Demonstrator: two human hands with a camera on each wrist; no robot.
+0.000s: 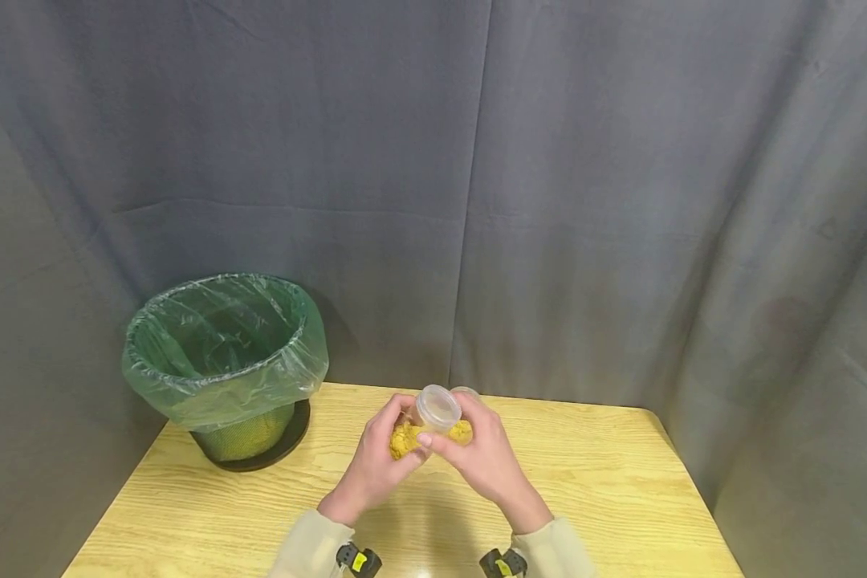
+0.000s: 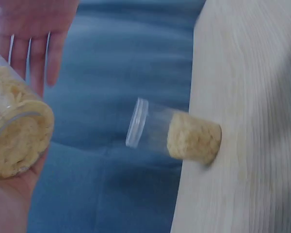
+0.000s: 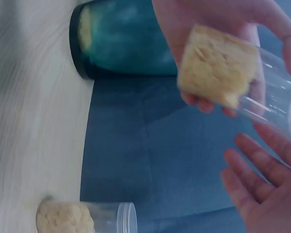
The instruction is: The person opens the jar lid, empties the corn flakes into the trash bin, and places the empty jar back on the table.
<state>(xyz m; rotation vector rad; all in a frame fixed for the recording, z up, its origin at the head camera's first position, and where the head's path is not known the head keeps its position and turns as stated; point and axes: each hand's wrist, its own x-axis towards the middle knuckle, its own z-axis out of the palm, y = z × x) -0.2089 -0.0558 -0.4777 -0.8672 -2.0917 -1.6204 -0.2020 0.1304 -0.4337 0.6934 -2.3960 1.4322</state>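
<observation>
One jar (image 1: pixel 410 432) of yellow crumbs (image 3: pixel 216 65) is in the left hand (image 1: pixel 372 453), whose fingers curl round its side. It is held above the table (image 1: pixel 592 498), tilted, its clear lid (image 1: pixel 439 406) towards 1 o'clock. The right hand (image 1: pixel 487 453) is at the jar's 3 o'clock, four fingers fairly straight and a little spread near the lid; whether any touch it, I cannot tell. Pale sleeves (image 1: pixel 552 554) and black straps (image 1: pixel 357 559) lie at 7 and 5 o'clock.

Below is the table, light and wood-grained, shadowed at 6 o'clock. Just beyond the right hand, towards 1 o'clock, a second jar (image 2: pixel 194 138) stands upright on it, lidded, roughly half full of similar crumbs; from the head view, the right hand and the held jar hide much of it. At 10 o'clock, well apart, a bin (image 1: pixel 246 433) stands on a round black base (image 1: pixel 295 440) near the far left corner, a see-through green bag (image 1: pixel 246 401) draped over its top. Creased grey curtain (image 1: pixel 332 160) surrounds the table at 9, 12 and 3 o'clock.
</observation>
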